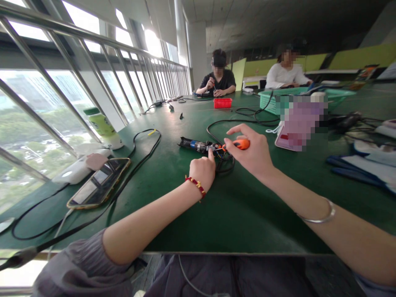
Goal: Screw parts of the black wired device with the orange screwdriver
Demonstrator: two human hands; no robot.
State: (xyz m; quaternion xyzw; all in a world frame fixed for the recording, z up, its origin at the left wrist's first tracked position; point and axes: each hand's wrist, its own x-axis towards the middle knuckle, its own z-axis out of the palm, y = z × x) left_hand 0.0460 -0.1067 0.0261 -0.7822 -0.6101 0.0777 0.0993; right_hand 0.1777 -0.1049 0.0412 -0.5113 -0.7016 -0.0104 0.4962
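A black elongated device with a blue part and loose coloured wires at its right end lies on the green table. My left hand, a red beaded bracelet at its wrist, rests against the device's near side, index finger stretched onto it and the other fingers curled. In my right hand is a screwdriver with an orange and black handle, pinched between thumb and fingers. The screwdriver points left at the wired end of the device. Its tip is too small to make out.
At left lie a phone, a white power bank, black cables and a green-capped cup. A purple phone stands before a green basket. Gloves lie right. Beyond are a red tray and two people.
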